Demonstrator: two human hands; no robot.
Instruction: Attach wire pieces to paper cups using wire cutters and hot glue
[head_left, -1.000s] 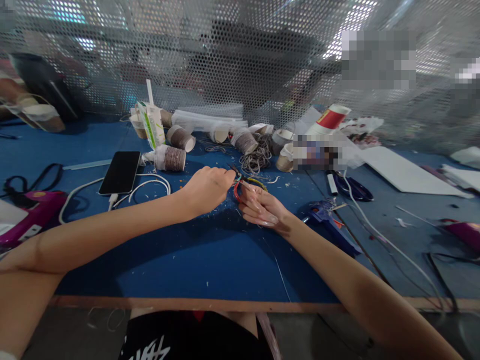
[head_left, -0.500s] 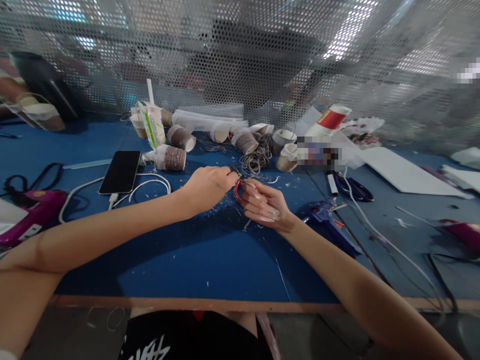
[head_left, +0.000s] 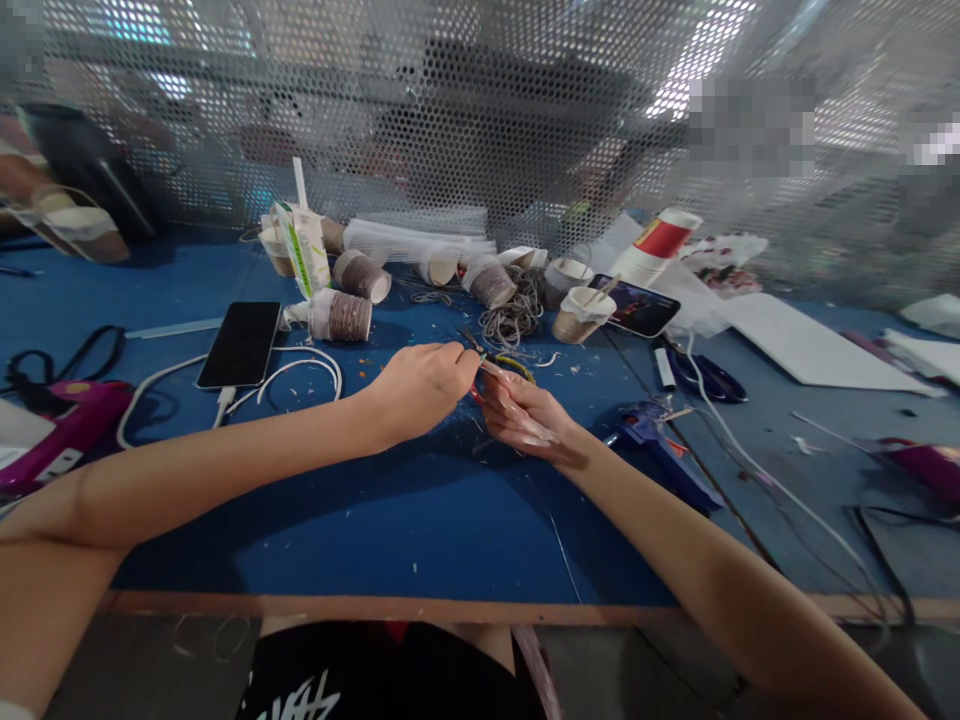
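Note:
My left hand (head_left: 416, 385) is curled into a pinch over the blue table top (head_left: 360, 500), its fingertips closed on a thin wire at the jaws of a small pair of pliers (head_left: 474, 347). My right hand (head_left: 521, 415) lies palm up just to the right, fingers wrapped round the pliers' red and yellow handles (head_left: 517, 364). The two hands touch at the fingertips. Wire scraps and white crumbs litter the table under them.
A black phone (head_left: 241, 343) with a white cable lies to the left. Wire-wound paper cups (head_left: 341, 316) and a wire tangle (head_left: 510, 318) sit behind. A blue glue gun (head_left: 652, 440), scissors (head_left: 705, 375), a second phone (head_left: 636, 305) and a pink tool (head_left: 60, 430) surround the hands.
The hands stayed together and shifted slightly. My right hand closed round the pliers handles half a second ago, then lowered a little, so less of the red handle shows.

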